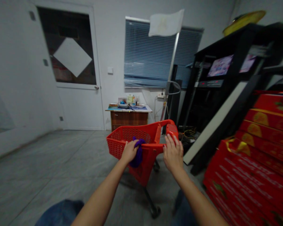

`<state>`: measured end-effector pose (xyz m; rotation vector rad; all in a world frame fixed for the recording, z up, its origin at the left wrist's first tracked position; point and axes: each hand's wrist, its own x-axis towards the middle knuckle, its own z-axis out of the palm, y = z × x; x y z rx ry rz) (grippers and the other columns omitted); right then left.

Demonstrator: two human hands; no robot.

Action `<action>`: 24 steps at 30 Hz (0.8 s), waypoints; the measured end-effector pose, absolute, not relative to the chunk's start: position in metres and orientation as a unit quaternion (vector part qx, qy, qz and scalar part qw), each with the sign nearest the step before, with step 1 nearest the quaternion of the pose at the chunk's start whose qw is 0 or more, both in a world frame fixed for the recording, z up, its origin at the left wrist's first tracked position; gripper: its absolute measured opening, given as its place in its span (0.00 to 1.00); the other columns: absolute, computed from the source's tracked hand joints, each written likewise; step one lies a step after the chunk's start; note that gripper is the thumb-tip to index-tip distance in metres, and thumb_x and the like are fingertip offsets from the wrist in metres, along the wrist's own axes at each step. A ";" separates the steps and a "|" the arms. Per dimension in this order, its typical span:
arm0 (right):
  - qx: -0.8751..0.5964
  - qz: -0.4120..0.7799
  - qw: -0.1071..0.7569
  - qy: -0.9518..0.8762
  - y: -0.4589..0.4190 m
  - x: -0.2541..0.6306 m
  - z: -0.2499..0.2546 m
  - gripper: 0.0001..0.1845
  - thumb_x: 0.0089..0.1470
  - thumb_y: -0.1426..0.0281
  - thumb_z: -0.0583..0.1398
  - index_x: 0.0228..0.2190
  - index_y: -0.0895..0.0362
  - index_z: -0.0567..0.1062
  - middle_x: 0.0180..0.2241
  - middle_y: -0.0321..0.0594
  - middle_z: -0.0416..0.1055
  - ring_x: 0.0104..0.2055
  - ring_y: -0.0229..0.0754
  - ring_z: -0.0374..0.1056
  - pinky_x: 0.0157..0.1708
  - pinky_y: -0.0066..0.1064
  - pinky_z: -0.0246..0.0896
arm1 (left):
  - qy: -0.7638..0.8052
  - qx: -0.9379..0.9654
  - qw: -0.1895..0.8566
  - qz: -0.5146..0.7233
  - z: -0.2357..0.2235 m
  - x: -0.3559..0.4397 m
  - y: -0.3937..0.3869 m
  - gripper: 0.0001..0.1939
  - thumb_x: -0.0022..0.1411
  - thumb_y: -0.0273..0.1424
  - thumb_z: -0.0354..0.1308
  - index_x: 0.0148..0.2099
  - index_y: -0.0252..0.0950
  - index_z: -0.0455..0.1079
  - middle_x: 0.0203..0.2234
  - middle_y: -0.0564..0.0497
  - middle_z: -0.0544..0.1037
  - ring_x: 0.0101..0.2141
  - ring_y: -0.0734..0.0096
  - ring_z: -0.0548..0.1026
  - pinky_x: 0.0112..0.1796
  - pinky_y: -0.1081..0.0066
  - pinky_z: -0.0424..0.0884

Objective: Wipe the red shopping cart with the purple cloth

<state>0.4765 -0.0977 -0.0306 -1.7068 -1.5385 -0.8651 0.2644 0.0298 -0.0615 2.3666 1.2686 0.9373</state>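
- The left hand (129, 153) is the nearer hand to the purple cloth (138, 153). It touches the cloth, and its fingers (135, 145) are bent over it, so this hand seems to have hold of it.
- The purple cloth is at the front rim of the red plastic shopping cart (143, 172), near the middle of this rim, just on the right side of the left hand. Its long side goes mostly up and down, and it hangs from the rim over the outer wall of the cart.
- The right hand (173, 154) is at the right corner of the cart, well apart from the cloth, which lies to the left of this hand. Its fingers (173, 141) are straight and spread open, and they touch the red edge, but I cannot tell if they really grip it.
- The cart stands on a grey tile floor (61, 163), and one black wheel (155, 212) shows under it.
- On the right side of the cart are stacked red boxes (240, 175) with gold patterns.
- Behind the cart stands a wooden desk, and its tabletop (149, 110) carries small books and bottles.
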 end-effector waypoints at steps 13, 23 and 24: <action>-0.617 -0.276 0.356 -0.645 -0.088 0.469 -0.031 0.25 0.66 0.66 0.49 0.61 0.58 0.66 0.62 0.47 0.65 0.68 0.52 0.47 0.66 0.52 0.43 | 0.342 0.847 0.173 0.367 -0.030 0.314 -0.014 0.23 0.67 0.28 0.50 0.62 0.45 0.64 0.59 0.49 0.73 0.61 0.63 0.66 0.66 0.43 0.43; -0.586 -0.226 0.482 -0.611 -0.088 0.472 -0.053 0.32 0.68 0.58 0.46 0.68 0.56 0.48 0.67 0.53 0.53 0.70 0.54 0.44 0.64 0.58 0.49 | 0.432 0.800 0.182 0.374 -0.047 0.268 0.023 0.21 0.68 0.29 0.47 0.61 0.41 0.66 0.60 0.47 0.72 0.61 0.62 0.67 0.66 0.44 0.44; -0.584 -0.227 0.484 -0.611 -0.087 0.468 -0.055 0.33 0.67 0.58 0.47 0.68 0.56 0.48 0.67 0.53 0.53 0.70 0.55 0.43 0.63 0.58 0.49 | 0.429 0.800 0.183 0.378 -0.047 0.270 0.020 0.21 0.68 0.29 0.47 0.61 0.41 0.66 0.60 0.47 0.72 0.61 0.62 0.67 0.66 0.45 0.45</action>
